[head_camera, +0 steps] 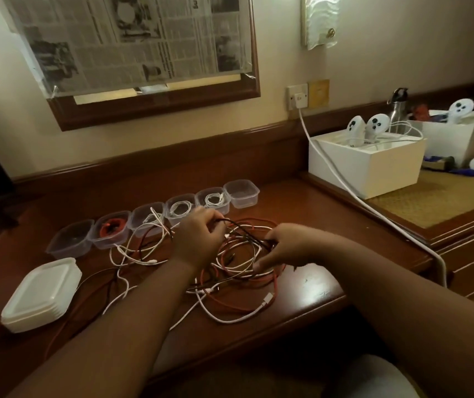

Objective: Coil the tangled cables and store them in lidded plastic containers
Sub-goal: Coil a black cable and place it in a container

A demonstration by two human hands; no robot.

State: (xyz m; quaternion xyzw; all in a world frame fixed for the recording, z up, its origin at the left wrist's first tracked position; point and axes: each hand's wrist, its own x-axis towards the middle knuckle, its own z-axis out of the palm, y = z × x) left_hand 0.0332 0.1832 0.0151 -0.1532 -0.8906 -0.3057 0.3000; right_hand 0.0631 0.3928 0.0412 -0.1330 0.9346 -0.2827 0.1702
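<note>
Forearms reaching in from the bottom edge, over the wooden desk (pixel 310 285). Stack of white lids (pixel 40 294) at lower left. Tangled cables (pixel 230 271), white, red and black, heaped at frame centre. Left hand (pixel 198 235) pinching a black cable (pixel 244 228) raised off the heap; right hand (pixel 281 248) gripping the same strand just right of centre. Beyond, row of six clear containers (pixel 155 216) running from left up toward centre, four holding coiled cable, both end ones bare. White boxes (pixel 365 165) with controllers at upper right.
</note>
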